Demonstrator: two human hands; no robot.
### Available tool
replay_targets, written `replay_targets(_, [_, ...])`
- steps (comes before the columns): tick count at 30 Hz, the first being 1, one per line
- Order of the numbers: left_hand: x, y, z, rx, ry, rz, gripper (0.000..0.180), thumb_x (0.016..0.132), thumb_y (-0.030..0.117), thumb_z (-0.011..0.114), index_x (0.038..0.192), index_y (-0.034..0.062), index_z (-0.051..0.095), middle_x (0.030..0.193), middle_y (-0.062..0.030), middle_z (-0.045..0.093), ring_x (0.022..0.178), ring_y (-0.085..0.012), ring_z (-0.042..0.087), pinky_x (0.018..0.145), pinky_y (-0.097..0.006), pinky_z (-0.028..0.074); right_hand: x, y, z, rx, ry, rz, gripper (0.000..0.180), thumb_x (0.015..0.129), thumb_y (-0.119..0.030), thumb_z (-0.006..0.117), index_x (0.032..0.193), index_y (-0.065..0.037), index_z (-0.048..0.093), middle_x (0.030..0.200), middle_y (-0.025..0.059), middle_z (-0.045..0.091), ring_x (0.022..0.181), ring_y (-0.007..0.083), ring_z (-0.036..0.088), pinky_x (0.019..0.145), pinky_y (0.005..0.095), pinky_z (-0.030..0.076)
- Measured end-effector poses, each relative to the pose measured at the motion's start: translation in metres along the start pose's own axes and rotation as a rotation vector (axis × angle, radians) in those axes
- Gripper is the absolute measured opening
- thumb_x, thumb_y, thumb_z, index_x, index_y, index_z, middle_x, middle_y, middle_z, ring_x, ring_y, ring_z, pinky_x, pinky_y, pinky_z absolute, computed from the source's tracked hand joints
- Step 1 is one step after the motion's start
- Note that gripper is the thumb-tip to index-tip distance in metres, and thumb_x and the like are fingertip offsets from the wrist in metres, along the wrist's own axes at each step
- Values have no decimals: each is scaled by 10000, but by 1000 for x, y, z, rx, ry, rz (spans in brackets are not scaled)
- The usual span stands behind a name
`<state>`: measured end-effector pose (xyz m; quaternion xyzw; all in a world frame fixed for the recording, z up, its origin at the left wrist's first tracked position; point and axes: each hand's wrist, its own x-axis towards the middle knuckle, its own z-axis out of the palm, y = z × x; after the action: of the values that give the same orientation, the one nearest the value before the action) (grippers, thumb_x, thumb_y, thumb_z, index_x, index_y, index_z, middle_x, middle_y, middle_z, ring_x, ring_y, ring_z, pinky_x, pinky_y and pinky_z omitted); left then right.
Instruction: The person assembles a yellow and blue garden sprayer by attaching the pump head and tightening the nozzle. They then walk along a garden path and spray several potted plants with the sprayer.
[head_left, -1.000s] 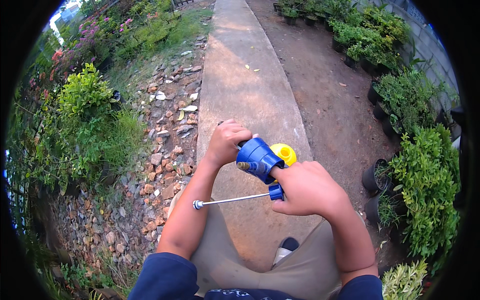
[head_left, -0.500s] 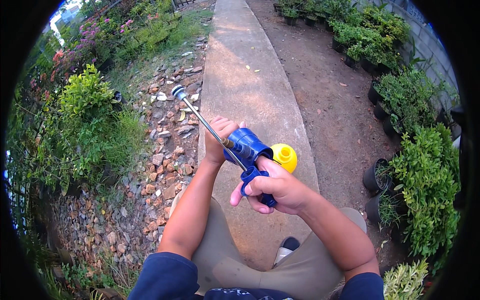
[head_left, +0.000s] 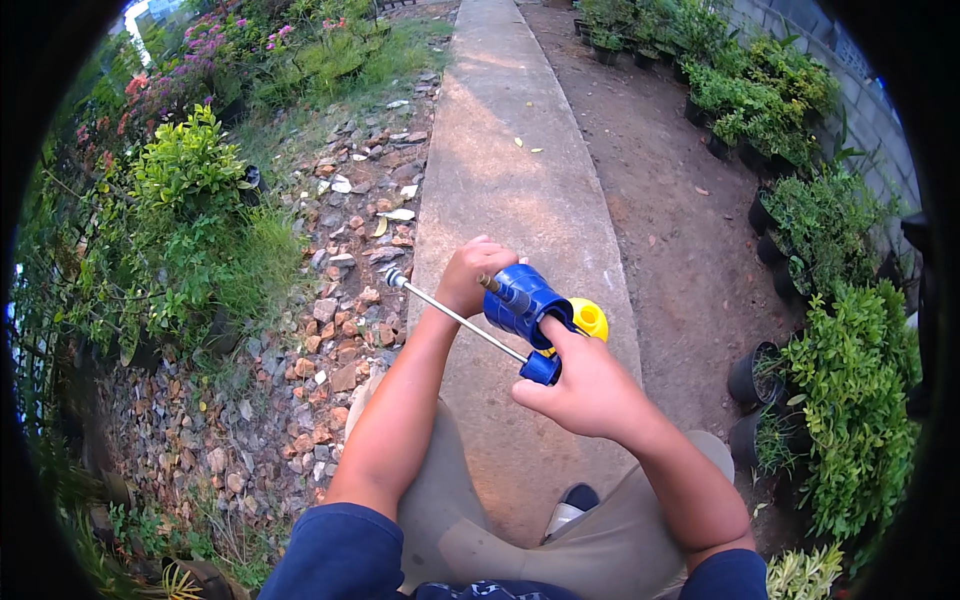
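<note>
I hold a blue pump sprayer head (head_left: pixel 524 300) with a yellow part (head_left: pixel 588 318) beneath it, over a concrete path. My left hand (head_left: pixel 470 276) grips the sprayer's far side. My right hand (head_left: pixel 585 385) is closed around the blue handle end (head_left: pixel 541 368). A thin metal wand (head_left: pixel 450 315) runs from that handle up and to the left, ending in a small nozzle (head_left: pixel 393 277) over the path's stony edge.
The concrete path (head_left: pixel 510 150) runs straight ahead. Loose stones and rubble (head_left: pixel 340 280) line its left side, with green shrubs (head_left: pixel 190 200) beyond. Bare dirt (head_left: pixel 670 200) and black potted plants (head_left: pixel 760 375) stand along the right. My shoe (head_left: pixel 570 505) shows below.
The wand has swung from lying low and level, up toward the upper left, and now sits lower again pointing left. My right hand has shifted on the handle.
</note>
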<state>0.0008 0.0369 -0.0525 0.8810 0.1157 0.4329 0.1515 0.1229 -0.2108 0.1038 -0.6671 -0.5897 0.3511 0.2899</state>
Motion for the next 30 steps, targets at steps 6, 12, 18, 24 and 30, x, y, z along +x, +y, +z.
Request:
replay_targets(6, [-26,-55,-28,171,257,-259,201,882,113,825,1071,114,756,999,-122,772,908,-356,744,789,-441,589,-32,-30,-59,-130,174,-16,485,843,-232,778,1288,-54,700,759,157,678,702,274,708,717,389,567])
replay_targets(12, [-11,-36,-43,176,320,-121,222,821,85,878,1010,94,762,897,-96,773,833,-313,763,735,-395,584,-44,-35,-81,-448,407,-117,380,934,-418,824,998,-61,712,725,119,639,624,258,637,616,392,484])
replay_targets(18, [-1,-9,-56,21,127,-202,333,740,159,948,1013,69,778,964,-76,785,901,-259,759,843,-386,585,-45,-26,-75,-699,482,-114,300,934,-383,799,934,-86,758,804,105,649,667,308,666,620,428,508])
replay_targets(24, [5,-1,-64,105,25,-193,172,766,209,870,805,92,750,809,-107,759,777,-314,736,724,-411,556,-55,-26,-82,-923,508,-226,162,859,-244,813,946,-109,790,867,63,642,654,269,663,616,404,515])
replay_targets(30, [0,5,-66,186,-182,-144,103,767,174,826,831,130,758,809,-79,754,781,-331,717,757,-424,552,-53,-17,-87,-834,397,-220,162,838,-214,802,923,-76,798,826,80,654,665,293,670,637,402,529])
